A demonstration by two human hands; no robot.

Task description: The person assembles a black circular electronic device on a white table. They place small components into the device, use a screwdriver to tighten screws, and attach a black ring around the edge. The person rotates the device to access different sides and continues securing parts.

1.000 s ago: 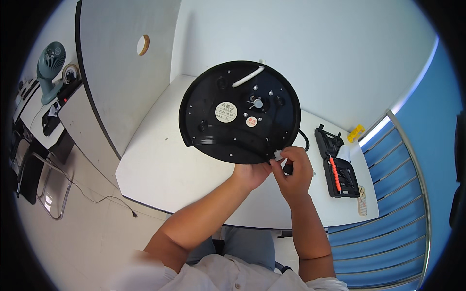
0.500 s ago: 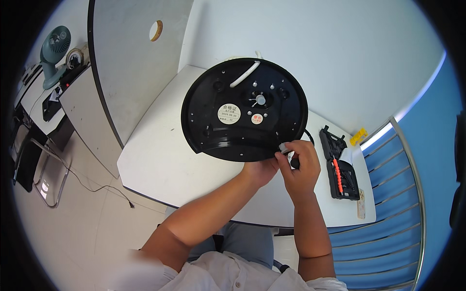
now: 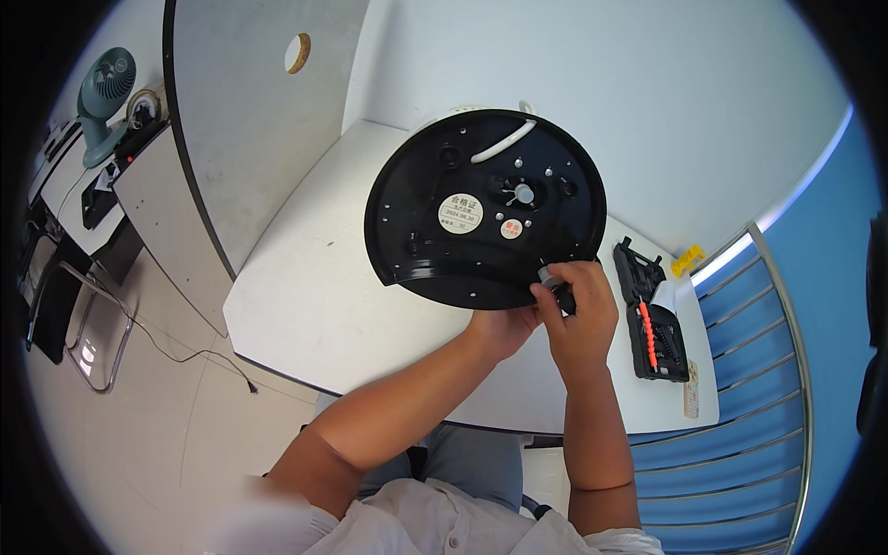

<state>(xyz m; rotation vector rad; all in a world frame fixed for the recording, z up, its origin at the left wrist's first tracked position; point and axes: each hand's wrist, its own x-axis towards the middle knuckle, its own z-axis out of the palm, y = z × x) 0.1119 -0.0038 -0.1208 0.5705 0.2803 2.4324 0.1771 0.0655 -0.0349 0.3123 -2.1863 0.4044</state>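
Note:
A black round base (image 3: 481,254) is tilted up over the table with its underside toward me. It has two round stickers, several small screws, a grey round fitting (image 3: 524,193) near the middle and a white tube-like piece (image 3: 504,141) at the top. My left hand (image 3: 504,331) holds the base from below at its near edge; its fingers are mostly hidden behind it. The fingertips of my right hand (image 3: 583,310) pinch a small grey knob-like part (image 3: 551,277) at the base's lower right edge. Something black shows beneath those fingers.
The white table (image 3: 314,268) carries an opened black tool case (image 3: 659,338) with an orange flexible shaft (image 3: 647,333) at the right. A yellow object (image 3: 688,260) lies behind it. Metal rails (image 3: 740,370) stand right; a grey partition (image 3: 250,111) rises left. A green fan (image 3: 106,92) stands beyond.
The black base has shifted to the right and turned slightly. Both hands moved a little right with it, my right hand still pinching the grey part.

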